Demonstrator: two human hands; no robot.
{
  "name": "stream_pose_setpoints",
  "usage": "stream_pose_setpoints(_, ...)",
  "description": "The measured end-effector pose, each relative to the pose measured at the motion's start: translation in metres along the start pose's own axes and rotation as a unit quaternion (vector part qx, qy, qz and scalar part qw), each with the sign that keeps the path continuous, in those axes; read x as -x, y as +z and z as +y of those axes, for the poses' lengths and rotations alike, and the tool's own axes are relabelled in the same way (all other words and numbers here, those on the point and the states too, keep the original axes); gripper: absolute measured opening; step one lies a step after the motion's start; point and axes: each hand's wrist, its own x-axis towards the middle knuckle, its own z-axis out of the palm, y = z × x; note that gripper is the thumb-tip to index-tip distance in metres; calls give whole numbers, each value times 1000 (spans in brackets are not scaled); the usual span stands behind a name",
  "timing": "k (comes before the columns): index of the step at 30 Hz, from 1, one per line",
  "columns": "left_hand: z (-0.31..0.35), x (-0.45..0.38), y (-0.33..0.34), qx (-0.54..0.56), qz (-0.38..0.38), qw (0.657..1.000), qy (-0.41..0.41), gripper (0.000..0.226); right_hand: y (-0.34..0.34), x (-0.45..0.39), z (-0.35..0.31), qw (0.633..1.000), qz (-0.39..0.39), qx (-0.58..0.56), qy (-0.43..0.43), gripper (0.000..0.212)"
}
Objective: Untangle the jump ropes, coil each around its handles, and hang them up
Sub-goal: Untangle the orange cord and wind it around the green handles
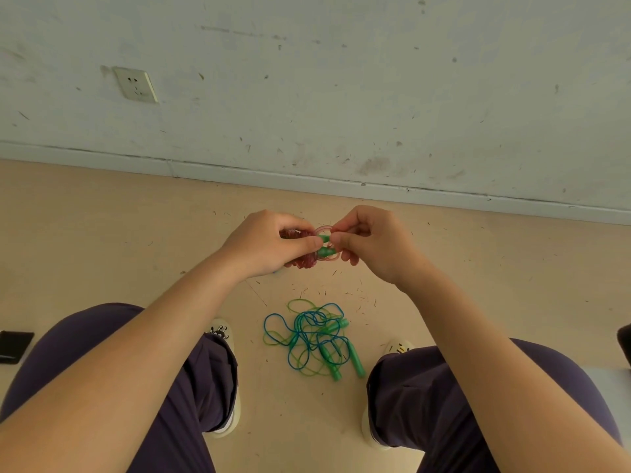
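Observation:
My left hand [269,244] grips a pink jump rope [302,259] coiled around its green handles [324,245], held in the air in front of me. My right hand [367,242] pinches a loose pink loop of that rope at the handles' ends. Most of the coil is hidden inside my left fist. Below, on the floor between my feet, lies a tangle of a blue and a green rope [307,336] with several green handles [355,360] sticking out at its right side.
A scuffed white wall with a socket [136,84] rises just beyond the beige floor [102,233]. My knees in dark trousers and two white shoes [223,331] flank the tangle. A black flat object [13,346] lies at the left edge.

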Motion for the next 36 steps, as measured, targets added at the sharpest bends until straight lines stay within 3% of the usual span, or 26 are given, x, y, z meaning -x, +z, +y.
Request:
stream_pose_setpoints(5, -2, 0, 1, 3, 7, 1000, 5, 3, 1, 1, -2, 998, 27, 41, -29, 16)
stream_pose_setpoints(11, -1, 1, 1, 38, 3, 999, -4, 8, 1, 1, -1, 998, 7, 52, -25, 18)
stream_pose_setpoints(18, 1, -2, 3, 79, -6, 996, -34, 8, 10, 3, -2, 987, 83, 100, -94, 15)
stream_pose_setpoints(24, 0, -2, 0, 67, -9, 997, -21, 2, 4, 1, 2, 991, 50, 103, -76, 14)
stream_pose_setpoints(31, -2, 3, 2, 47, -10, 998, 44, 20, 0, -1, 5, 999, -47, 6, 23, 21)
stream_pose_setpoints(36, -3, 1, 1, 37, -1, 997, 60, 18, 0, 2, -1, 999, -23, 45, 6, 24)
